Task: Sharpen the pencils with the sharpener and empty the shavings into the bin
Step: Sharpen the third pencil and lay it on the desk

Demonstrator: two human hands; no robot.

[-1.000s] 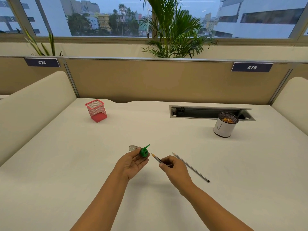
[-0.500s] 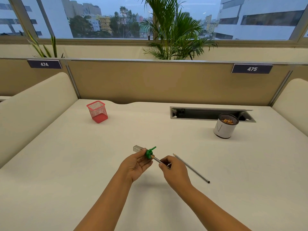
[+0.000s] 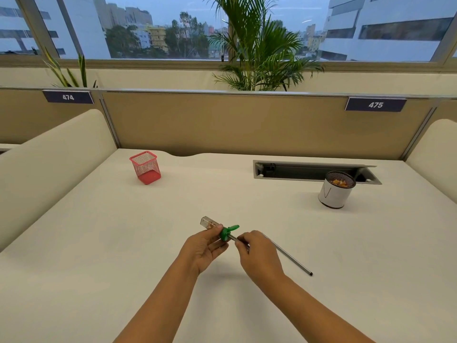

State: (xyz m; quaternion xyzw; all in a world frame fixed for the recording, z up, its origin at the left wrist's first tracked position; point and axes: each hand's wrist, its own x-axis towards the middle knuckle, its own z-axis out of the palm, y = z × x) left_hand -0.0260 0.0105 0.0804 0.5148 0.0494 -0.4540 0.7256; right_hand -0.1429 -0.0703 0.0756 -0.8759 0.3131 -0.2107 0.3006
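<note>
1. The table (image 3: 99,243) is carrying everything, wide and pale.
2. A white bin (image 3: 333,194) is standing far right, orange shavings showing inside; a red mesh cup (image 3: 146,168) is sitting far left.
3. The left hand (image 3: 206,250) is gripping the sharpener (image 3: 220,229), its green cap facing right.
4. The right hand (image 3: 259,253) is pinching a pencil (image 3: 235,240), its tip sitting in the cap.
5. A second pencil (image 3: 291,259) is lying just beyond the right hand.
</note>
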